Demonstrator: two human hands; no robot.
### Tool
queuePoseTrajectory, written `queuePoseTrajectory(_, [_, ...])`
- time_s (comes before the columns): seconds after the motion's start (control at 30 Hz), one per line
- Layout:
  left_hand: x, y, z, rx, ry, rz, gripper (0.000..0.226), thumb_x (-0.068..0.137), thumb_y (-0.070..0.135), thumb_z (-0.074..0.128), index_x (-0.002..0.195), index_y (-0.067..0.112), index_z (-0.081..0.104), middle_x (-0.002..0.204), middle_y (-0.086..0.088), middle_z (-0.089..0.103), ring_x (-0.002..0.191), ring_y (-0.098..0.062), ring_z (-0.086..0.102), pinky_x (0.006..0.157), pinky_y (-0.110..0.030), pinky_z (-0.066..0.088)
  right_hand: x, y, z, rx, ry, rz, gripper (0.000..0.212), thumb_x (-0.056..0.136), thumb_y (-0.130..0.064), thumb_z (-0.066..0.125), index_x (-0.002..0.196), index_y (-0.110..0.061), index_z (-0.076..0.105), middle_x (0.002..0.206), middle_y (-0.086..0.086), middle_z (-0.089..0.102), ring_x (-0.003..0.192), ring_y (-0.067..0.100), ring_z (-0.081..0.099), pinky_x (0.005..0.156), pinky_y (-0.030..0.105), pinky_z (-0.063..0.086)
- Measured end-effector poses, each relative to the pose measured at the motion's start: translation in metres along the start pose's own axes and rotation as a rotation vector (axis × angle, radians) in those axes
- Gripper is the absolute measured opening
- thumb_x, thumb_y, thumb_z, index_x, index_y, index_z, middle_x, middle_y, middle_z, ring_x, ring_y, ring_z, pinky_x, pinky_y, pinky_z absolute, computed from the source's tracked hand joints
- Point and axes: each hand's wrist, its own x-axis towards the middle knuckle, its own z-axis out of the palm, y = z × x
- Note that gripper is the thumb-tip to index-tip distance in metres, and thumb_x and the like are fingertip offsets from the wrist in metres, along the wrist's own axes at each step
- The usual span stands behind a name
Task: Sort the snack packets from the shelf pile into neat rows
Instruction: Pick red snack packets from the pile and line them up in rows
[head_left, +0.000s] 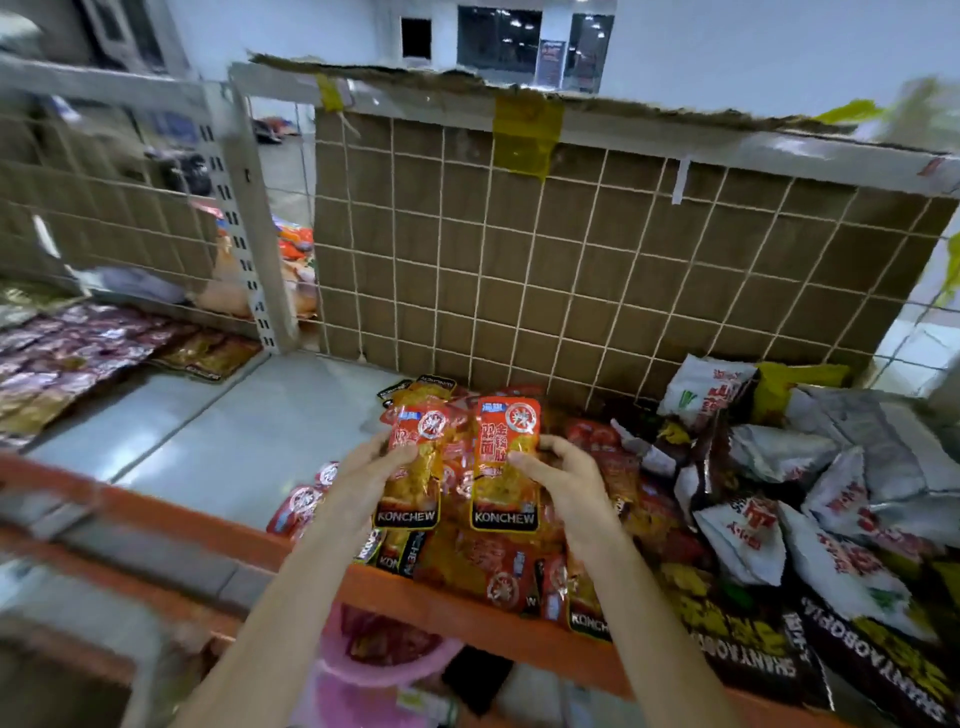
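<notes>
Each hand pinches one glossy red-and-orange KONCHEW snack packet: the left hand (371, 470) its left packet (415, 467), the right hand (563, 480) its right packet (505, 467), both raised over the heaped red packet pile (483, 561) at the shelf's near edge. The slick film could slip from such light grips and drop over the orange shelf lip (467, 618). To the right, white and black crumpled bags (810, 519) crowd close, leaving only the bare grey shelf (218, 441) on the left for rows.

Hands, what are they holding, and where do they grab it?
Each holds one red snack packet. The left hand grips its packet by the left edge; the right hand grips its packet by the right edge.
</notes>
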Motion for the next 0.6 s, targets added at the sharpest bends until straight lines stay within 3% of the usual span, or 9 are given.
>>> queuePoseTrajectory(0.07, [-0.018,-0.001,-0.018,-0.031,0.100,0.036,0.021,0.082,0.010,0.067,0.102,0.008,0.065,0.085,-0.009,0.072,0.067,-0.017,0.069,0.063,-0.031,0.059,-0.002,0.006,0.018,0.011,-0.085,0.000,0.019,0.082,-0.013,0.071,0.098,-0.018,0.063,0.095,0.000,0.071,0.085,0.014,0.069,0.073,0.024,0.056])
queuePoseTrajectory(0.13, [-0.036,-0.001,-0.039,-0.009,0.225,0.093,0.014,0.085,0.000,0.060,0.094,0.009,0.065,0.069,-0.003,0.071,0.055,-0.012,0.065,0.053,-0.025,0.055,-0.006,0.012,0.041,0.035,-0.158,0.002,0.014,0.083,-0.006,0.069,0.089,-0.017,0.062,0.085,-0.002,0.069,0.076,0.010,0.066,0.067,0.018,0.054])
queuePoseTrajectory(0.23, [-0.064,-0.003,-0.077,-0.025,0.363,0.129,0.017,0.083,0.000,0.062,0.097,0.008,0.067,0.074,-0.007,0.070,0.060,-0.018,0.064,0.063,-0.030,0.052,-0.010,0.024,0.077,-0.003,-0.272,0.012,0.013,0.082,-0.002,0.068,0.084,-0.014,0.064,0.079,-0.002,0.069,0.072,0.011,0.064,0.069,0.020,0.052])
queuePoseTrajectory(0.33, [-0.088,0.001,-0.112,-0.035,0.462,0.155,0.014,0.082,0.002,0.063,0.092,0.011,0.067,0.072,-0.004,0.069,0.057,-0.013,0.065,0.058,-0.024,0.051,-0.015,0.032,0.117,-0.014,-0.364,0.042,0.010,0.083,-0.004,0.068,0.086,-0.011,0.063,0.079,0.001,0.068,0.072,0.012,0.063,0.067,0.022,0.050])
queuePoseTrajectory(0.4, [-0.099,0.003,-0.135,-0.061,0.502,0.151,0.017,0.082,0.003,0.064,0.098,0.009,0.066,0.084,-0.011,0.069,0.066,-0.020,0.065,0.061,-0.027,0.052,-0.019,0.036,0.145,0.003,-0.401,0.045,0.010,0.082,-0.003,0.068,0.088,-0.008,0.061,0.083,0.006,0.064,0.073,0.014,0.061,0.066,0.020,0.048])
queuePoseTrajectory(0.5, [-0.115,0.006,-0.172,-0.090,0.545,0.152,0.022,0.083,0.003,0.064,0.104,0.008,0.065,0.094,-0.016,0.067,0.075,-0.027,0.063,0.067,-0.031,0.052,-0.029,0.043,0.191,0.028,-0.436,0.032,0.012,0.082,0.000,0.067,0.084,-0.009,0.059,0.078,0.006,0.062,0.063,0.005,0.060,0.055,0.012,0.046])
queuePoseTrajectory(0.6, [-0.126,0.012,-0.214,-0.080,0.596,0.155,0.020,0.083,0.004,0.064,0.102,0.010,0.065,0.093,-0.013,0.067,0.072,-0.023,0.062,0.064,-0.027,0.051,-0.041,0.053,0.239,0.057,-0.472,0.034,0.013,0.081,0.002,0.066,0.085,-0.008,0.061,0.075,0.006,0.063,0.058,0.003,0.061,0.055,0.013,0.048])
